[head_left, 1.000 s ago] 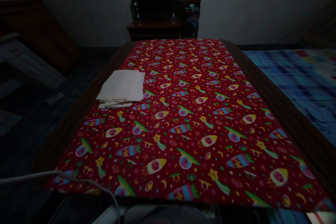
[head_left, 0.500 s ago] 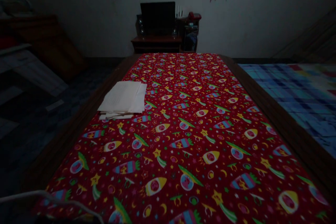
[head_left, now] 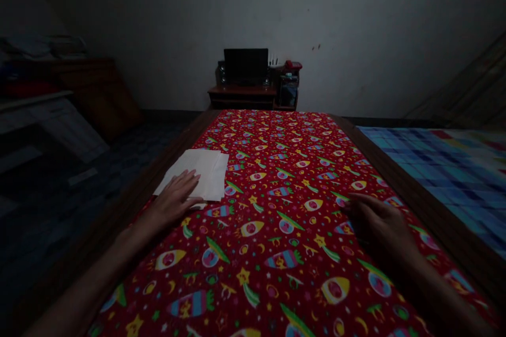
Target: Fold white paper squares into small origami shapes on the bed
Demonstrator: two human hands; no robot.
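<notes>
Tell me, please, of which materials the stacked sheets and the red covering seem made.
Stacked sheets: probably matte paper, by their thin, offset pale layers. Red covering: printed, mostly matte; perhaps fabric, since little shine shows, though dim light leaves plastic possible.

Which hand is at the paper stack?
The left hand: palm down, fingers extended over the paper stack. The right hand is apart from the papers, above the red cloth on the other side.

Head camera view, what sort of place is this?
Probably a room in a home: a dark screen on a small desk by the far wall, a brightly patterned red cloth, and blue plaid fabric to the right.
</notes>
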